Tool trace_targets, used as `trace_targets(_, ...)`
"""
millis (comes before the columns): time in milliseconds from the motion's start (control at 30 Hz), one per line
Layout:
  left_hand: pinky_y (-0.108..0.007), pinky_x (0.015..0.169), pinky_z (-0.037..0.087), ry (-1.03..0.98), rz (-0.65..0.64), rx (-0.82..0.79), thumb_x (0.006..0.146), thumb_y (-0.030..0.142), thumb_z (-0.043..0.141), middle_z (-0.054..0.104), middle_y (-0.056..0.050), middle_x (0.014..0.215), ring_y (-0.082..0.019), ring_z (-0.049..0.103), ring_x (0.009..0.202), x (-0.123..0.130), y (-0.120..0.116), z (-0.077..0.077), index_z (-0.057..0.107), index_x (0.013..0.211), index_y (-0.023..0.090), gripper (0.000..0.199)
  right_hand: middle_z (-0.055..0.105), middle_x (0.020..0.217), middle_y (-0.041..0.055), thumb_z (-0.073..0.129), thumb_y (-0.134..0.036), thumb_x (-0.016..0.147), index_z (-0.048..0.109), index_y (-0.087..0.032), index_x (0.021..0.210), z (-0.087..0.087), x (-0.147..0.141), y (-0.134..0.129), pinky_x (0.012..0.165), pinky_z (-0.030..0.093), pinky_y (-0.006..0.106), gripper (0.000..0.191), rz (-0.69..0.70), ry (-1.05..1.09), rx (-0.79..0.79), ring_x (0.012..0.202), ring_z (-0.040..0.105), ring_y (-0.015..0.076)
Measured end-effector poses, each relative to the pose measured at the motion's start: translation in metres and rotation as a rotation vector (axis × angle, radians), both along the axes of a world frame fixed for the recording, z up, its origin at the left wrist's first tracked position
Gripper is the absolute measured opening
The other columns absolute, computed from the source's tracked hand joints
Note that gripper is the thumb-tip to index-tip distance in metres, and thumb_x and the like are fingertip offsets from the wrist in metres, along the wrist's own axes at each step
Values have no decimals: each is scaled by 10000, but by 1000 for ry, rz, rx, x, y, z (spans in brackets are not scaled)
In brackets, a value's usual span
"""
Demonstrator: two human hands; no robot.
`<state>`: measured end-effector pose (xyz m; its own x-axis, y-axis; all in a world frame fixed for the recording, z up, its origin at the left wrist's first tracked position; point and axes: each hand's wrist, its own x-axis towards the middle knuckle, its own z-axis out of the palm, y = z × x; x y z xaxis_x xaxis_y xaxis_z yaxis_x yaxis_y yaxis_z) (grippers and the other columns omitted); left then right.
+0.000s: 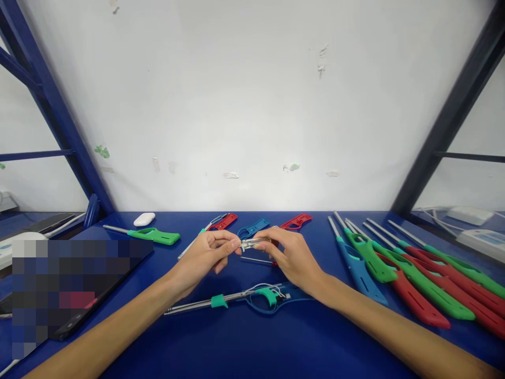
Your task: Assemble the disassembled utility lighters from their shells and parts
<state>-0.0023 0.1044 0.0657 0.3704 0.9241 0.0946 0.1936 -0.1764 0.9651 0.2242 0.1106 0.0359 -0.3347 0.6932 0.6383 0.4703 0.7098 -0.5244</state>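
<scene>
Over the middle of the blue table, my left hand [211,254] pinches the left end of a small clear and metallic part [249,243]. From the other side, my right hand [295,258] has its thumb and fingers closed on the same part. Just below both hands lies an opened blue lighter [262,305] with metal rods, a teal trigger and thin white wires. A thin screwdriver [258,260] with a red end rests between that lighter and my hands, its handle partly hidden by my right hand.
Several finished-looking lighters [410,279] fan out at the right. Red shell pieces [295,221] and a blue one [258,227] lie behind my hands. At the left are a green lighter [158,236], a white case [144,219] and a black-edged device [74,322].
</scene>
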Motion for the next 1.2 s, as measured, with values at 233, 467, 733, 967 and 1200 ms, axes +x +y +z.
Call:
trace_targets(233,-259,532,318,-33,55,44,810,578,757,704,-17,824,-84,436,514,1,-2,-3,713,852,185,398,764,849,6,568,-322,1050,730,-230,990,0,-7,-4,707,497,297,195,-53,17,-35,695,683,170)
trace_targets(467,-246,507,293,-23,97,67,824,550,751,592,22,576,-121,466,536,4,-5,-5,725,810,184,367,759,849,11,568,-301,1043,733,-229,960,0,-10,-6,706,479,286,198,-75,12,-43,707,663,174)
trace_targets(733,-261,521,376,-37,186,157,852,503,725,648,6,606,-153,571,565,7,-11,-9,704,828,196,309,748,827,-2,544,-328,1059,727,-233,966,-2,-13,-5,671,459,274,226,-76,-2,-46,682,648,158)
trace_targets(967,-267,506,392,-31,254,176,859,483,734,675,-6,593,-168,606,565,5,-9,-12,740,819,198,288,740,781,-1,504,-368,1083,730,-227,956,-2,-18,-3,630,414,285,295,-117,-60,-66,645,635,157)
trace_targets(1200,-249,464,355,2,185,175,856,519,746,727,-40,668,-159,613,554,3,-10,-4,752,855,184,335,751,853,3,477,-389,1099,710,-235,1024,0,-9,-1,708,417,302,289,-121,-123,-25,738,661,166)
